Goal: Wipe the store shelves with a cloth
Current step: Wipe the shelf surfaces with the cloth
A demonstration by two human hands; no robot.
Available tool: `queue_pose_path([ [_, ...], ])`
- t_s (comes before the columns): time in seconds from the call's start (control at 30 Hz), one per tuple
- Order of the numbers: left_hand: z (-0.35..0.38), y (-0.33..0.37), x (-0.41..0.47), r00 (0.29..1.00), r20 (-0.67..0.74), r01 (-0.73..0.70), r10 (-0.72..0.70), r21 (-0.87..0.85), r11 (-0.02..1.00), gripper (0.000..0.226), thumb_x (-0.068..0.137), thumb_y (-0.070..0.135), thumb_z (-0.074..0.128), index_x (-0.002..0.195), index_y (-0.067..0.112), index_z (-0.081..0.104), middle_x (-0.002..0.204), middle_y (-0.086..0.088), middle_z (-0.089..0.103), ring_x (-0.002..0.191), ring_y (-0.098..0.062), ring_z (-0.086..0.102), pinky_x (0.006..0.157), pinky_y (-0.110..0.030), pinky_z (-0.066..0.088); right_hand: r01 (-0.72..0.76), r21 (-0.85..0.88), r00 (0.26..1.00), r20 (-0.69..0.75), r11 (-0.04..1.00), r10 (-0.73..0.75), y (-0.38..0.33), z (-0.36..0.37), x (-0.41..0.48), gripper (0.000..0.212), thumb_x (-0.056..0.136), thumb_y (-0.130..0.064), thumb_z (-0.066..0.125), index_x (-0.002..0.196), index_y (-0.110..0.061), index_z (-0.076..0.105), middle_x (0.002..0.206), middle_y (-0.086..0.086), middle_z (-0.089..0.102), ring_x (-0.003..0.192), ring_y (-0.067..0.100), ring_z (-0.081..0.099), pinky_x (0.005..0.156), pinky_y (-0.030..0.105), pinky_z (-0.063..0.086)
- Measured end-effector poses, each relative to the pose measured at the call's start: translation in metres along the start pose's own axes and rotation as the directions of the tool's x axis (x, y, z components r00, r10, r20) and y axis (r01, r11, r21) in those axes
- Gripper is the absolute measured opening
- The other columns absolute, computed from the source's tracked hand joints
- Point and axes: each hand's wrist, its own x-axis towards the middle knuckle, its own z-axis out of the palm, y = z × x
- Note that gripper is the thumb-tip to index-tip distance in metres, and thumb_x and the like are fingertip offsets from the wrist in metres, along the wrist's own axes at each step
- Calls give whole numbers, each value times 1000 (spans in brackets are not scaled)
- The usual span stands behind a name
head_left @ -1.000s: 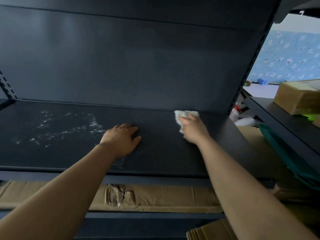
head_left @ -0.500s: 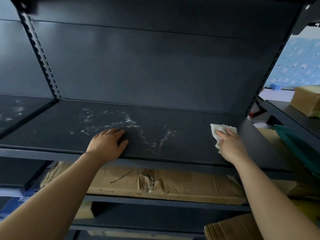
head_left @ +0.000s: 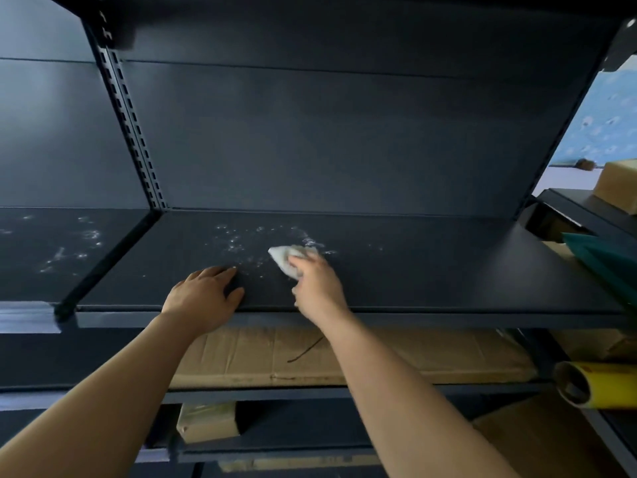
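The right hand grips a crumpled white cloth and presses it onto the dark shelf near its middle, at the edge of a patch of white specks. The left hand rests flat just beside it near the front edge, fingers relaxed, holding nothing. Flattened cardboard lies 1 level below

My one camera sits on my head. It looks forward and down, very near the dark shelf in front.
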Motion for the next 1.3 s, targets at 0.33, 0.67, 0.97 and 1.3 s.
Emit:
queue_pose_path([
  [0.33, -8, -43, 22, 999, 46, -5, 5, 10, 1000, 57, 95, 54, 31, 147, 30, 29, 155, 6, 28, 141, -23, 28, 111, -42, 33, -465, -406, 884, -264, 787, 386, 134, -109, 6, 32, 85, -2, 56, 115, -11, 58, 134, 12, 44, 126, 28, 37, 90, 35, 49],
  [0.67, -6, -45, 28, 1000, 11, -10, 10, 15, 1000, 57, 93, 56, 35, 145, 33, 34, 153, 9, 32, 138, -21, 33, 109, -40, 36, -6, -344, 999, 34, 939, 19, 33, 17, 78, 54, 78, -1, 48, 127, -23, 54, 142, 2, 43, 128, 18, 38, 100, 23, 39],
  [0.97, -15, -69, 45, 996, -65, 56, -55, 2, 998, 56, 94, 51, 38, 145, 29, 33, 151, 2, 34, 135, -27, 37, 103, -43, 40, -169, 92, 967, -175, 981, 183, 51, -20, 84, 42, 87, 0, 49, 126, -15, 57, 128, 14, 54, 84, 24, 64, 61, 31, 56],
  [1.3, -15, -99, 68, 997, 40, 72, -74, 45, 996, 57, 94, 53, 35, 145, 30, 34, 153, 3, 32, 137, -25, 35, 112, -38, 32, -86, -515, 994, 15, 853, 109, 82, 1, 157, 32, 85, -15, 60, 116, -16, 54, 132, 3, 46, 125, 24, 37, 96, 37, 46],
])
